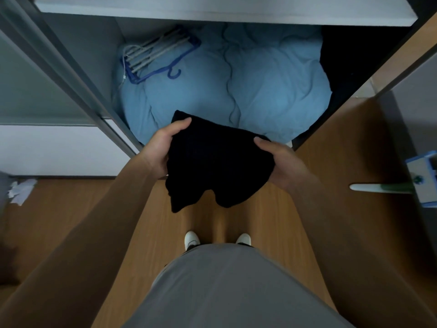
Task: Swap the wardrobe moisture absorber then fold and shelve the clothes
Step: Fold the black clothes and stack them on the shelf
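Head camera shows you holding a black garment (pixel 217 162), loosely folded, in front of the open wardrobe (pixel 71 67) and above the wooden floor (pixel 59 209). Your left hand (pixel 163 147) grips its left edge with the thumb on top, and your right hand (pixel 281 162) grips the right edge. Behind it, a light blue duvet (pixel 236 86) lies in the lower compartment, with a bundle of hangers (pixel 153 55) on it at the back left

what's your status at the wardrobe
Left hand and right hand grip black garment by its sides. Loosely folded, not yet shelved. Ahead, blue quilt with hangers on it.
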`<state>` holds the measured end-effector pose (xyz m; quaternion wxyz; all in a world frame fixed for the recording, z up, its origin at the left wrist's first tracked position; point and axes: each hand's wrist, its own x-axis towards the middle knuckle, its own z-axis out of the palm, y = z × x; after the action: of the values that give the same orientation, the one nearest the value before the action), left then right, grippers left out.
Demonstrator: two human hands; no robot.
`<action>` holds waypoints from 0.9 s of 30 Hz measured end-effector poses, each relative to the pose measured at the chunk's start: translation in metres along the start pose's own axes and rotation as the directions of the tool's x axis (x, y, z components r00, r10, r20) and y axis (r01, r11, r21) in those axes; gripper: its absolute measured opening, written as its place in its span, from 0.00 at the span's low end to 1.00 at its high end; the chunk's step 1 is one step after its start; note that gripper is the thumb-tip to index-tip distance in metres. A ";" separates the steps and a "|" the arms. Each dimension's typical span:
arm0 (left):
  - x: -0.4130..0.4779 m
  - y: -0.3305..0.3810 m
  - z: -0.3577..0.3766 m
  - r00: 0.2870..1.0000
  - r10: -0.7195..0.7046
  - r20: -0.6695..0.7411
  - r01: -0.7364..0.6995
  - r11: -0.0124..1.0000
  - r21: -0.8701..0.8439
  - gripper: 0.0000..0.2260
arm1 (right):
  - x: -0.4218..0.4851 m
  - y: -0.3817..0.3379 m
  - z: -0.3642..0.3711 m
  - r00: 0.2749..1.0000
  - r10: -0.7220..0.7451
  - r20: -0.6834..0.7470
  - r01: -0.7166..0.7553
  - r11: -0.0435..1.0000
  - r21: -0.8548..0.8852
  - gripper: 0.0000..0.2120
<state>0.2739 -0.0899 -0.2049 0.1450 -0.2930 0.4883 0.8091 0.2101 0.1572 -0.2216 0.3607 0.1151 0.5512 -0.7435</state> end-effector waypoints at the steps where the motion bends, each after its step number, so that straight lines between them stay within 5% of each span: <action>1: 0.001 0.000 -0.003 1.000 -0.014 -0.015 0.014 1.000 -0.008 0.13 | 0.001 -0.001 -0.001 0.999 -0.032 -0.042 0.032 0.999 0.003 0.15; 6: 0.004 0.002 -0.012 0.996 -0.064 -0.060 0.063 0.998 -0.023 0.14 | 0.006 -0.007 -0.001 0.963 -0.199 -0.183 0.189 0.980 -0.069 0.17; 9: 0.006 0.004 -0.012 0.995 -0.054 -0.085 0.050 0.998 -0.042 0.15 | 0.007 -0.008 -0.005 0.980 -0.190 -0.064 0.182 0.976 -0.118 0.26; 13: 0.009 0.004 -0.012 0.994 -0.047 -0.097 0.044 0.998 -0.039 0.15 | 0.007 -0.007 0.000 0.980 -0.078 0.184 0.141 0.922 -0.361 0.26; 16: 0.011 0.004 -0.017 0.993 -0.070 -0.094 0.066 0.997 -0.039 0.18 | 0.010 -0.004 0.012 0.971 -0.059 0.231 0.197 0.744 -0.639 0.28; 19: 0.013 0.006 -0.025 0.992 -0.113 -0.057 0.115 0.993 0.028 0.16 | 0.014 -0.003 0.021 0.955 -0.231 0.184 0.273 0.448 -0.852 0.18; 21: 0.017 0.010 -0.029 0.988 -0.143 -0.052 0.147 0.985 0.093 0.12 | 0.016 -0.007 0.021 0.930 -0.343 0.131 0.260 0.362 -0.895 0.07; 24: 0.022 0.014 -0.033 0.977 -0.196 -0.079 0.207 0.962 0.176 0.11 | 0.019 -0.012 0.016 0.912 -0.396 0.110 0.227 0.262 -0.938 0.20; 27: 0.030 0.015 -0.031 0.971 -0.172 -0.163 0.212 0.940 0.267 0.09 | 0.018 -0.013 0.015 0.871 -0.458 0.179 0.258 0.115 -0.959 0.16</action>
<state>0.2532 -0.1256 -0.2237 0.2298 -0.3704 0.5768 0.6908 0.1919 0.1380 -0.2170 0.1152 -0.2108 0.9270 -0.2879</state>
